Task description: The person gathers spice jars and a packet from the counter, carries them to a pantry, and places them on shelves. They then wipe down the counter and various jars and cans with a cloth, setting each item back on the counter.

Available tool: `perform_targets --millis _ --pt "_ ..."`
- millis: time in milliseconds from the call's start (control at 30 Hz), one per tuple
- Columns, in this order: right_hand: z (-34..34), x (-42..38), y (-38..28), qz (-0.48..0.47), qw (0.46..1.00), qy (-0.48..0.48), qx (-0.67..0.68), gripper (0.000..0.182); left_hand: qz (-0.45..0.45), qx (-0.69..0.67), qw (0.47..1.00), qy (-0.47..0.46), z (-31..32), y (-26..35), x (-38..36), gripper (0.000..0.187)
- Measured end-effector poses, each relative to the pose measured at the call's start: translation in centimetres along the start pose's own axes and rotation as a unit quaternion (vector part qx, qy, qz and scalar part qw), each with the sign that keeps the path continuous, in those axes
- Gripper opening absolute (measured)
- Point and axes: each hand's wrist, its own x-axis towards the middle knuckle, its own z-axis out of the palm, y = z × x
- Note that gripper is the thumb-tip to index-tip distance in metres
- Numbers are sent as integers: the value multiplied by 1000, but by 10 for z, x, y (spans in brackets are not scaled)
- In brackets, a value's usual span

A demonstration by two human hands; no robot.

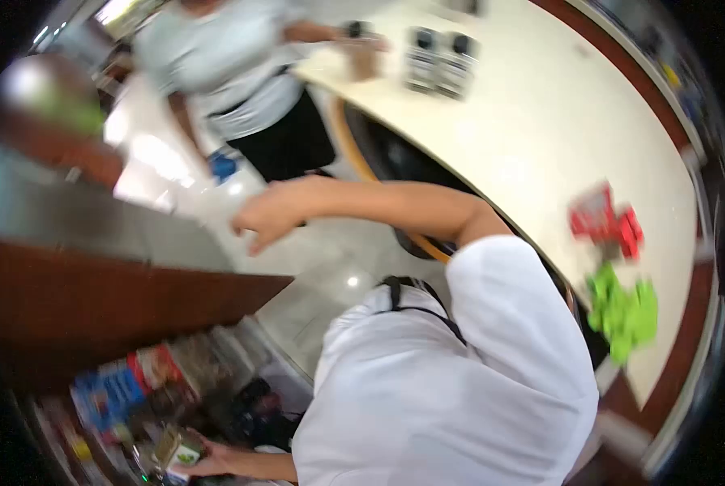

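Observation:
My left hand (pixel 204 458) is low at the left, its fingers closed around a jar (pixel 177 450) with a dark lid or contents and a white label with a green mark. Beside it, packed goods, including a blue and red packet (pixel 123 390), fill a low shelf. My right hand (pixel 275 214) reaches across in front of me, over the pale floor. Its fingers are loosely bent and apart, with nothing in them. The hand is slightly blurred.
A long cream table (pixel 516 138) runs along the right, bearing dark-capped bottles (pixel 439 63), a red packet (pixel 601 217) and a bright green cloth-like item (pixel 624 312). A brown counter (pixel 119 296) stands at left. Another person (pixel 224 69) stands ahead, holding something blue (pixel 222 166).

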Motion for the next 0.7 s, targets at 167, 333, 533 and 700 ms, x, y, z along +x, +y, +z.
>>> perform_targets --millis 167,333,533,700 --pt "-35 -153 18 160 966 202 31 47 -4 2 983 -184 73 -52 -6 59" --pt "14 -278 19 393 842 369 20 50 -94 -29 943 -317 108 -61 -8 61" --pt "69 -404 -21 625 429 541 -364 34 -140 -16 937 -320 123 -60 -21 61" --pt "47 -380 24 434 569 664 -217 37 -154 -16 933 -325 115 -66 -11 56"
